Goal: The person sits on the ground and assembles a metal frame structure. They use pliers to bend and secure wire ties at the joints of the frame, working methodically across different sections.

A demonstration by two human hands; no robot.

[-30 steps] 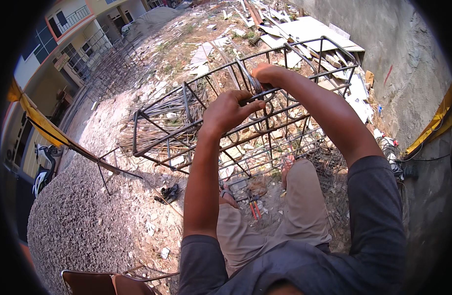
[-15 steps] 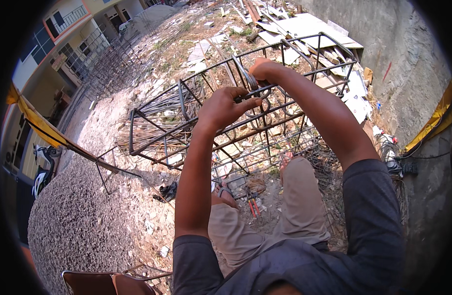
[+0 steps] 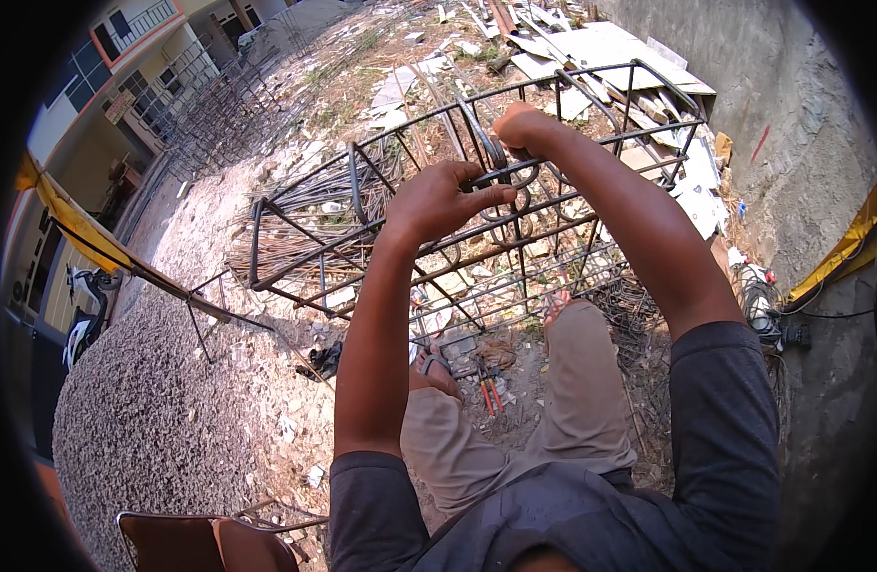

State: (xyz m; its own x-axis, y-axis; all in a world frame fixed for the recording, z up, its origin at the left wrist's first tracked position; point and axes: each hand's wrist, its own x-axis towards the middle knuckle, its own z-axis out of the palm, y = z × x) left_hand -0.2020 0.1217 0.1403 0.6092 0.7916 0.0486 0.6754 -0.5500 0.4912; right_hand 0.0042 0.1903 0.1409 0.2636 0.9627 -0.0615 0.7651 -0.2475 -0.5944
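A long cage of dark steel rebar (image 3: 256, 243) stretches across in front of me at about hand height. My left hand (image 3: 436, 202) is closed round the near upper bar at mid-length, its thumb stretched along the metal. Just beyond it and to the right, my right hand (image 3: 522, 128) is curled on the bunched stirrups (image 3: 483, 143); its fingertips are mostly hidden. Several stirrups stand close together between the two hands, while others are spaced toward the cage's ends. Red-handled pincers (image 3: 486, 396) lie on the ground between my feet.
Loose rods (image 3: 305, 195) lie beyond the cage on the left. A gravel heap (image 3: 152, 410) rises at left, with a brown chair (image 3: 171, 541) nearer me. Boards (image 3: 600, 57) are piled at far right beside a concrete wall (image 3: 777, 105). Yellow cloth (image 3: 90, 250) hangs on a pole.
The view has shifted slightly, so the cage appears a little farther right. My right hand has turned slightly at the stirrups; my left keeps its grip.
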